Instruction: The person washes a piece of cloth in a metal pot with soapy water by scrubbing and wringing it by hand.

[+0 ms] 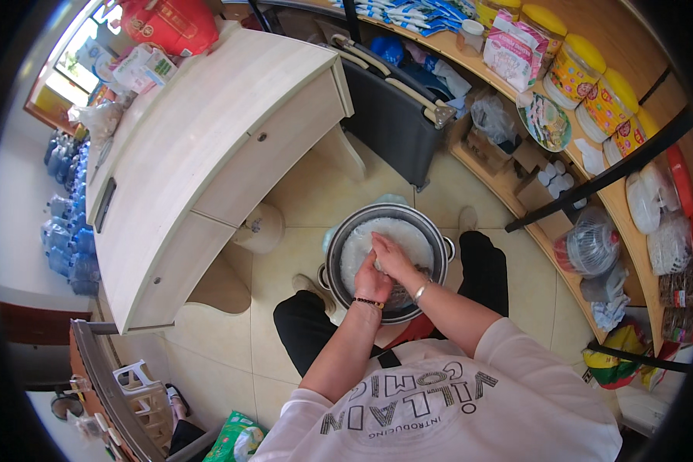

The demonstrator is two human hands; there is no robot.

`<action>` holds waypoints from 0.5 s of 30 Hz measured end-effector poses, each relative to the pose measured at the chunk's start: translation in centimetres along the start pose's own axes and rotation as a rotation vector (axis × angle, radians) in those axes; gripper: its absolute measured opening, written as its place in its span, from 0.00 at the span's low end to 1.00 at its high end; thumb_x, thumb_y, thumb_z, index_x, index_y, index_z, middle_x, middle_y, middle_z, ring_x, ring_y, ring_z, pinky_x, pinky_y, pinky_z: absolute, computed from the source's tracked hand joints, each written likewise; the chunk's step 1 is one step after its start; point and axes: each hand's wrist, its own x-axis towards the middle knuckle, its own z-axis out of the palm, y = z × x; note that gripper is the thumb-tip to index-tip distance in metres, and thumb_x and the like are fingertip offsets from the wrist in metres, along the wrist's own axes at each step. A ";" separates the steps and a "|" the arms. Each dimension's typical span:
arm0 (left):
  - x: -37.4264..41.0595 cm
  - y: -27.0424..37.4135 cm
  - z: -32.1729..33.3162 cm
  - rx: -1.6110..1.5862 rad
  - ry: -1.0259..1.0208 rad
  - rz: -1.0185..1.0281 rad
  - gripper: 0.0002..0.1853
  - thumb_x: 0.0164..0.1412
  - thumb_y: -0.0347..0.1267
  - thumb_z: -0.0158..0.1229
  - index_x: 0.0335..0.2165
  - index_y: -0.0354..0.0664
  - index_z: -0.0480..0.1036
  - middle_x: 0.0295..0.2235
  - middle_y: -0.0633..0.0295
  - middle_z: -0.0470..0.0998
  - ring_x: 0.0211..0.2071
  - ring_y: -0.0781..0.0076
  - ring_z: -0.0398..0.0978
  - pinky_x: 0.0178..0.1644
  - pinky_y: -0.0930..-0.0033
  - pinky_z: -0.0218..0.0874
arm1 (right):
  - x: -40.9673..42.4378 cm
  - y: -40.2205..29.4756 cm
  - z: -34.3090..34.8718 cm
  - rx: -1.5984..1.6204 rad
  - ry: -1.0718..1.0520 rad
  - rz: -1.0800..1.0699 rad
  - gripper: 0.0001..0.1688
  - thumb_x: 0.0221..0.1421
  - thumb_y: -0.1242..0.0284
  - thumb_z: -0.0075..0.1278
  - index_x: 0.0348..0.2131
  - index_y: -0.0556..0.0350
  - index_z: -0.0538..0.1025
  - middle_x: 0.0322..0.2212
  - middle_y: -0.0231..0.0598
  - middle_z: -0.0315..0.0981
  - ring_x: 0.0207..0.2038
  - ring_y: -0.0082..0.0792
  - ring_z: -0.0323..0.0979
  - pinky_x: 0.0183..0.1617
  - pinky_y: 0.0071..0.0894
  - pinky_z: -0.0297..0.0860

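A wide round metal pot (445, 271) with two side handles stands low between my knees. Whitish, foamy-looking contents (355, 242) fill much of it, with something darker near the side closest to me. Over the pot my left hand (373, 283), with a beaded bracelet at the wrist, meets my right hand (392, 258), which wears a metal bangle. The palms are cupped together around a small pale thing, mostly hidden between them; what it is cannot be told. Part of something pale blue (394, 199) shows beyond the pot's far rim.
A pale desk (208, 133) with drawers stands at the left, a patterned bin (263, 228) beside it. A folded dark frame with padded bars (390, 110) leans beyond the pot. Shelves (485, 69) with yellow-lidded jars curve along the right. Another person's foot (178, 398) shows at lower left.
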 end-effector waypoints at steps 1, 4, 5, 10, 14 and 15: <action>0.1 0.4 0.5 0.013 0.065 0.048 0.20 0.59 0.42 0.37 0.48 0.47 0.59 0.46 0.62 0.64 0.48 0.63 0.60 0.53 0.62 0.49 | -0.8 -0.2 0.2 -0.022 0.004 -0.056 0.22 0.54 0.65 0.35 0.46 0.60 0.65 0.49 0.53 0.57 0.54 0.49 0.52 0.57 0.38 0.49; 1.4 1.8 -1.2 0.072 0.220 0.226 0.23 0.57 0.48 0.41 0.50 0.55 0.57 0.47 0.61 0.64 0.48 0.62 0.60 0.53 0.56 0.49 | -6.0 -2.2 1.9 -0.078 0.008 -0.259 0.22 0.55 0.67 0.36 0.47 0.61 0.64 0.49 0.52 0.56 0.54 0.47 0.52 0.56 0.37 0.49; 1.3 1.7 -0.7 0.116 0.196 0.199 0.25 0.57 0.49 0.41 0.52 0.56 0.55 0.50 0.62 0.59 0.50 0.63 0.56 0.53 0.58 0.48 | -7.1 -3.0 1.8 -0.091 0.032 -0.342 0.23 0.55 0.68 0.36 0.48 0.61 0.63 0.49 0.52 0.56 0.54 0.47 0.51 0.56 0.37 0.49; 1.4 1.1 -1.5 0.087 -0.020 0.086 0.26 0.59 0.49 0.32 0.53 0.54 0.53 0.50 0.58 0.59 0.49 0.59 0.58 0.52 0.57 0.50 | -6.0 -4.1 1.2 -0.191 0.153 -0.367 0.15 0.53 0.69 0.38 0.37 0.60 0.67 0.37 0.52 0.65 0.42 0.49 0.63 0.45 0.40 0.59; 0.4 0.0 -1.3 0.032 0.027 -0.026 0.27 0.61 0.48 0.28 0.50 0.44 0.58 0.48 0.58 0.62 0.48 0.64 0.61 0.53 0.64 0.52 | -3.2 -2.7 0.8 -0.380 0.093 -0.105 0.13 0.53 0.67 0.39 0.33 0.59 0.68 0.31 0.53 0.68 0.35 0.52 0.66 0.39 0.43 0.62; 0.4 -0.1 -1.3 0.032 0.067 -0.045 0.27 0.61 0.49 0.29 0.49 0.43 0.58 0.48 0.58 0.62 0.48 0.64 0.61 0.53 0.63 0.52 | -2.5 -1.6 0.7 -0.443 0.042 -0.059 0.14 0.52 0.67 0.38 0.34 0.58 0.69 0.30 0.55 0.68 0.36 0.53 0.67 0.40 0.46 0.62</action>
